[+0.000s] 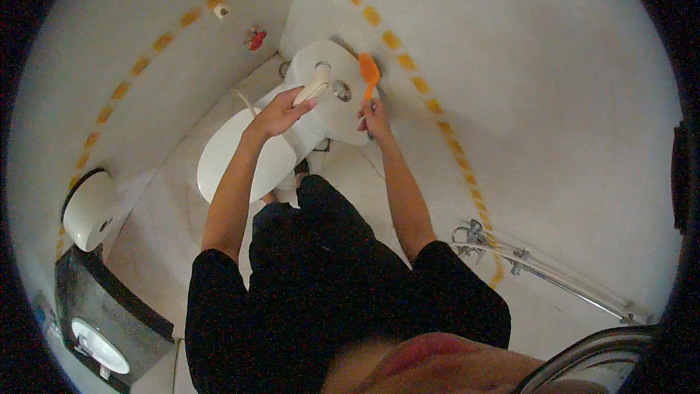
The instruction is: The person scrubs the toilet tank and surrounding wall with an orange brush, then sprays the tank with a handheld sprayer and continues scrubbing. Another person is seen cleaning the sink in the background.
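Observation:
My left hand [278, 114] grips a cream hand-held sprayer [311, 92], its head over the lid of the white toilet tank [314, 54]. A thin cream hose [246, 102] shows just behind that hand. My right hand [375, 119] is closed around the handle of an orange brush-like tool [369, 70]. The tool's oval head points away from me along the tank's right edge; its bristles, if any, are hidden. Between both hands sits a round metal flush button [342, 91] on the tank lid. Below my left forearm lies the shut white toilet lid [229, 153].
Tiled walls meet behind the tank. A red-handled valve [255, 40] juts from the left wall. At left are a white wall-mounted dispenser [90, 213] and a dark counter [104, 306] with a white basin [101, 346]. A shower mixer and rail [547, 279] run along the right wall.

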A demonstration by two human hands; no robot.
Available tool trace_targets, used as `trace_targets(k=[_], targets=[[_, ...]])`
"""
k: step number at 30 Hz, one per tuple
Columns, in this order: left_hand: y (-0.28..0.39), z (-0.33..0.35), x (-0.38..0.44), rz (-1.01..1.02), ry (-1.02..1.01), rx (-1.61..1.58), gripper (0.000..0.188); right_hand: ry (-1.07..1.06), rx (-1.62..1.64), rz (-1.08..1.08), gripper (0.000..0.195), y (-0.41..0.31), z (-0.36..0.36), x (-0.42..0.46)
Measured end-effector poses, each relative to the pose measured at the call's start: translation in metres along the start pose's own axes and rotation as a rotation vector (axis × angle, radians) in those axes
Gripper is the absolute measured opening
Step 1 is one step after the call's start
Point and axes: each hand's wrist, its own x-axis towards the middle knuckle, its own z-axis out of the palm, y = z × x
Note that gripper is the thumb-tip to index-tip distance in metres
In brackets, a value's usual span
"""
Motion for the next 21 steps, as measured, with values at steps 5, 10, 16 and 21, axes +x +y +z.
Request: trace_targets(k=[5,10,16,21], targets=[[0.019,-0.015,0.000,0.060,-0.073,0.129,0.037,0.324,-0.765,-0.523,0.037,-0.048,0.004,0.066],[0.029,-0.035,-0.003,0.206,-0.088,0.422,0.038,0.324,-1.089,-0.461,0.034,-0.143,0.026,0.051],[0.080,-0.043,-0.008,0.366,-0.117,0.329,0.037,0.533,-1.002,-0.618,0.035,-0.254,0.005,0.017],[0.099,-0.047,-0.031,0.533,0.064,0.384,0.034,0.880,-0.890,-0.887,0.037,-0.376,-0.039,-0.050]])
